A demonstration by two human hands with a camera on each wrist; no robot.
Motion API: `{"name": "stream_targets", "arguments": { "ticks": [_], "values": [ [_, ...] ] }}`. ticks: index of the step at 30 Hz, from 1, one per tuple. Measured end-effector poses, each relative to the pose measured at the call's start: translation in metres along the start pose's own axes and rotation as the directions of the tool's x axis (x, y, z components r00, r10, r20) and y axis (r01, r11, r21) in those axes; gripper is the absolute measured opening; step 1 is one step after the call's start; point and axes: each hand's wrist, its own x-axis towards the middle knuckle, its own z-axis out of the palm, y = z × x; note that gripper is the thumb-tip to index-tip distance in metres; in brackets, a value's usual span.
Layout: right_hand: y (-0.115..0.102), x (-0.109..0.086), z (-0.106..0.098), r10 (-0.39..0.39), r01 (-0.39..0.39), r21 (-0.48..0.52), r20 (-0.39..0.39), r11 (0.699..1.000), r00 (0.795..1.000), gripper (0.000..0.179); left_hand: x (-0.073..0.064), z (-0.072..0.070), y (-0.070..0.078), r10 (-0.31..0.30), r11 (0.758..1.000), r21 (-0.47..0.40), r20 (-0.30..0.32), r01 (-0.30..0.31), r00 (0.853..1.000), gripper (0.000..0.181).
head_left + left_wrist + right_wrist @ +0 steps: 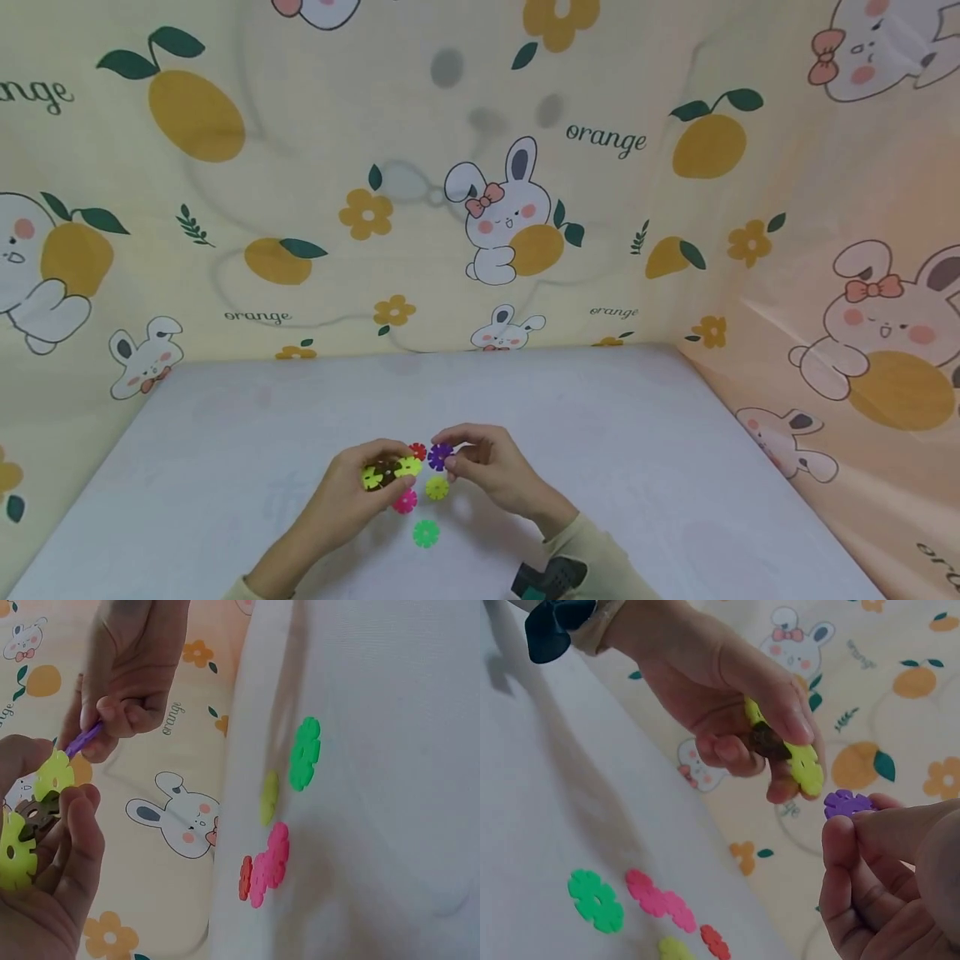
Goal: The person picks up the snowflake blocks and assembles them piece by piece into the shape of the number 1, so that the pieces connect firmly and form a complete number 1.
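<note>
My left hand pinches a joined chain of notched plastic snowflake discs: a yellow disc, a brown disc and another yellow disc. Between thumb and fingers of my right hand is a purple snowflake disc. It stands close to the outer yellow disc; in the right wrist view a small gap separates them. Both hands are raised above the table.
On the white table lie a green disc, a yellow-green disc, pink discs touching each other and a red disc. A patterned cloth rises behind the table and along its sides.
</note>
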Motion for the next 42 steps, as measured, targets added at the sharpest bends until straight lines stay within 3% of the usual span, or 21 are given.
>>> {"name": "stream_targets", "arguments": {
  "ticks": [9, 16, 21, 28, 36, 42],
  "values": [
    [-0.004, -0.002, 0.008, 0.025, -0.027, -0.046, -0.028, 0.999, 0.999, 0.029, 0.000, 0.005, -0.002, 0.023, 0.998, -0.063, 0.010, -0.022, 1.000, 0.024],
    [-0.003, -0.001, 0.010, -0.006, 0.001, -0.086, -0.057, 0.996, 0.998, 0.028, 0.000, 0.004, -0.003, 0.047, 0.994, -0.099, 0.032, -0.044, 0.998, 0.024],
    [-0.003, -0.001, 0.010, -0.018, 0.016, -0.048, -0.045, 0.999, 0.999, 0.032, 0.001, 0.003, -0.002, 0.026, 0.992, -0.128, 0.035, -0.022, 0.999, 0.026],
    [-0.004, -0.001, 0.010, 0.025, -0.022, 0.045, -0.060, 0.999, 0.998, 0.037, 0.001, 0.001, -0.003, 0.017, 0.981, -0.195, 0.051, -0.007, 0.999, 0.030],
    [-0.003, -0.001, 0.013, 0.063, -0.069, -0.064, -0.095, 0.996, 0.993, 0.032, 0.000, 0.000, -0.004, 0.032, 0.974, -0.224, 0.065, -0.017, 0.997, 0.031],
    [-0.004, -0.001, 0.014, 0.017, -0.029, -0.137, -0.086, 0.990, 0.996, 0.032, -0.001, -0.002, -0.004, 0.033, 0.969, -0.246, 0.098, -0.008, 0.995, 0.034]
  ]
}}
